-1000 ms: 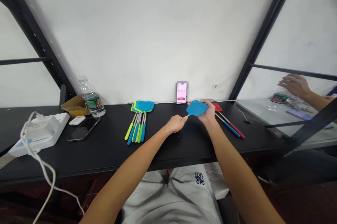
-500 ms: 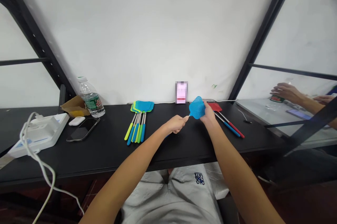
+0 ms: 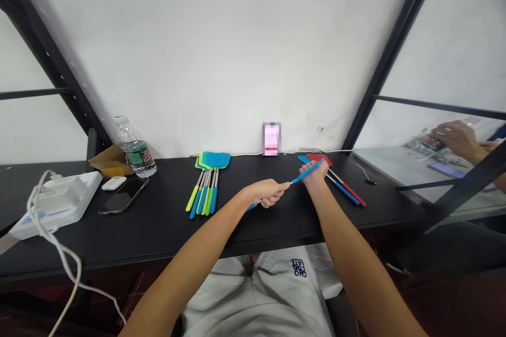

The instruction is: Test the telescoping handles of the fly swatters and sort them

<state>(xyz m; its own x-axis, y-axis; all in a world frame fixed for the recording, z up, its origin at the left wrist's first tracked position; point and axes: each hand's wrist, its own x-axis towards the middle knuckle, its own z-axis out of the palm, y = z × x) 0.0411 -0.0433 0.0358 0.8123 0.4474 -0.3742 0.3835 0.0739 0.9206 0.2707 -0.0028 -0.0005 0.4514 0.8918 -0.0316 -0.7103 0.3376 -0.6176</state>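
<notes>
White wall behind black table | left hand is closed around one blue fly swatter | swatter is above the table, seen from its edge | right hand touches its wide end; how far the fingers close, I cannot tell

Both hands curled, just apart

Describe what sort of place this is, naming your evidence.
Probably a shared workroom: a long black tabletop bears a fanned bunch of blue, yellow and green long-handled fly swatters, and another person's bare hand shows over a neighbouring white-topped table.
</notes>
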